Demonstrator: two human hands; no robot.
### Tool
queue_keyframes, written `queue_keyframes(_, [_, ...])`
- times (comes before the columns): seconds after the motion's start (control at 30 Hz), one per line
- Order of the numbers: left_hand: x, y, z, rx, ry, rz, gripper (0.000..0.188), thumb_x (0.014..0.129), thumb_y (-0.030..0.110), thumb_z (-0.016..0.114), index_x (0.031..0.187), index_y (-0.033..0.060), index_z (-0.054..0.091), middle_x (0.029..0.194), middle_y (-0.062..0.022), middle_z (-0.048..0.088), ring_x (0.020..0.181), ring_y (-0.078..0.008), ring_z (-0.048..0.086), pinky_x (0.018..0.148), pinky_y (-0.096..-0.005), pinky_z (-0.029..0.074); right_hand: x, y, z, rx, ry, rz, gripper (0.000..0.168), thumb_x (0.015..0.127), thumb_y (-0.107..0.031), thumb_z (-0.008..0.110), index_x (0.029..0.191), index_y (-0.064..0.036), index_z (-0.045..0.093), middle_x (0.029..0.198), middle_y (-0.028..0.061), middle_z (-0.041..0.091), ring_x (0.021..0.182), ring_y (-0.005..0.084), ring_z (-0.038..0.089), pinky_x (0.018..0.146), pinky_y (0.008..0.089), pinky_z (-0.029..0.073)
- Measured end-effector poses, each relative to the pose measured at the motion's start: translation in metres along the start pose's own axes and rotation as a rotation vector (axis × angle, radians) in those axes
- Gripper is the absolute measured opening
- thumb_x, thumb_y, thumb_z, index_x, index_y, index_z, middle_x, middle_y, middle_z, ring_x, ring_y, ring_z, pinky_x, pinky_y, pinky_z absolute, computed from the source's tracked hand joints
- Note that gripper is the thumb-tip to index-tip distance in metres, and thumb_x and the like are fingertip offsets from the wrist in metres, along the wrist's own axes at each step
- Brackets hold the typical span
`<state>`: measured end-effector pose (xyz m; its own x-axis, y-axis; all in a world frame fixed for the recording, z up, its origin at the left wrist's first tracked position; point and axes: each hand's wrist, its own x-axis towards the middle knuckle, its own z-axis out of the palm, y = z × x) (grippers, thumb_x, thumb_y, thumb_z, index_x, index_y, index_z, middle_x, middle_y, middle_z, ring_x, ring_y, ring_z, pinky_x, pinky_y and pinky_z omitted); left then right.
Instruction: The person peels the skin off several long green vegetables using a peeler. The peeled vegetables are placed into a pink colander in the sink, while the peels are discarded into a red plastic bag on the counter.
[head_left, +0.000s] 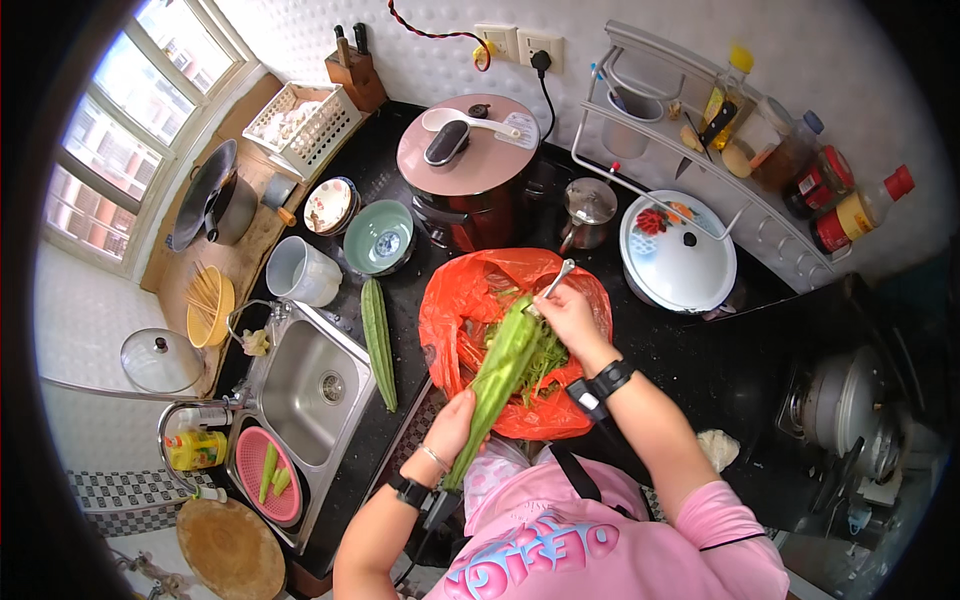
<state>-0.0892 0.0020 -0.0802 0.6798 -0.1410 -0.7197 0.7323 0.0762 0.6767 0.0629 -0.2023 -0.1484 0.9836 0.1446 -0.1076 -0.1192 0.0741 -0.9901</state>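
Observation:
My left hand (451, 429) is closed around the lower part of a long green ridged gourd (501, 367), which slants upward over a red plastic bag (450, 300). My right hand (568, 319) grips a metal utensil (559, 277) at the gourd's upper end; its handle sticks up past the fingers, and its working end is hidden. Green peelings (547, 364) lie in the open bag beneath. A second ridged gourd (378, 341) rests on the black counter left of the bag. Pale green gourd pieces (268, 471) are in a pink basket (245, 442) by the sink.
The steel sink (307, 390) is at left, with a green bowl (380, 238) and a plastic jug (304, 271) beyond it. A large lidded pot (469, 169) stands behind the bag. To the right are a white enamel pot (679, 251) and a wall rack (667, 142) with bottles.

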Motion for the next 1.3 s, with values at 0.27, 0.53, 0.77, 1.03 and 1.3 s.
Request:
queue_keyframes(0.27, [-0.002,-0.022,-0.015,0.085,-0.018,0.077,0.041,0.098,0.039,0.03,0.115,0.0068,0.048,0.072,-0.0046,0.056,0.047,-0.013,0.051,0.043,-0.026,0.045,0.022,0.036,-0.047,-0.111,0.177,0.021,0.009,0.084,-0.009,0.06,0.087,-0.002,0.062,0.075,0.0022,0.064,0.068,0.0101,0.06,0.063,0.0238,0.047])
queue_keyframes(0.53, [0.018,-0.004,-0.004,-0.119,0.076,-0.058,0.044,0.097,0.044,0.031,0.113,0.0073,0.049,0.072,-0.0055,0.055,0.051,-0.0147,0.053,0.045,-0.027,0.046,-0.047,-0.037,0.013,-0.508,-0.322,-0.581,0.011,0.083,-0.013,0.057,0.091,-0.006,0.055,0.106,0.0103,0.061,0.097,0.0288,0.056,0.088,0.0399,0.043])
queue_keyframes(0.77, [0.018,-0.007,-0.007,-0.08,0.091,0.012,0.042,0.097,0.043,0.031,0.106,0.0064,0.049,0.071,-0.0052,0.055,0.052,-0.014,0.053,0.046,-0.0267,0.046,-0.053,-0.003,-0.019,-0.678,-0.033,-0.406,0.012,0.082,-0.013,0.059,0.087,-0.001,0.059,0.078,0.0127,0.059,0.072,0.0298,0.059,0.066,0.0363,0.048])
queue_keyframes(1.03, [0.015,-0.003,0.005,0.028,0.089,0.033,0.04,0.097,0.041,0.032,0.104,0.0062,0.051,0.07,-0.0047,0.056,0.051,-0.0128,0.052,0.045,-0.0263,0.046,-0.07,-0.019,0.044,-0.178,-0.222,-0.095,0.015,0.081,-0.013,0.066,0.082,0.001,0.063,0.066,0.0024,0.059,0.056,0.008,0.052,0.052,0.0246,0.042])
queue_keyframes(1.3, [0.009,-0.008,0.003,0.042,0.103,0.072,0.041,0.096,0.039,0.04,0.119,0.0059,0.05,0.07,-0.0023,0.055,0.052,-0.011,0.053,0.045,-0.0246,0.046,-0.023,-0.005,0.022,-0.043,-0.027,0.003,0.012,0.083,-0.011,0.063,0.087,0.0,0.063,0.073,0.0049,0.065,0.066,0.0106,0.06,0.062,0.0246,0.047])
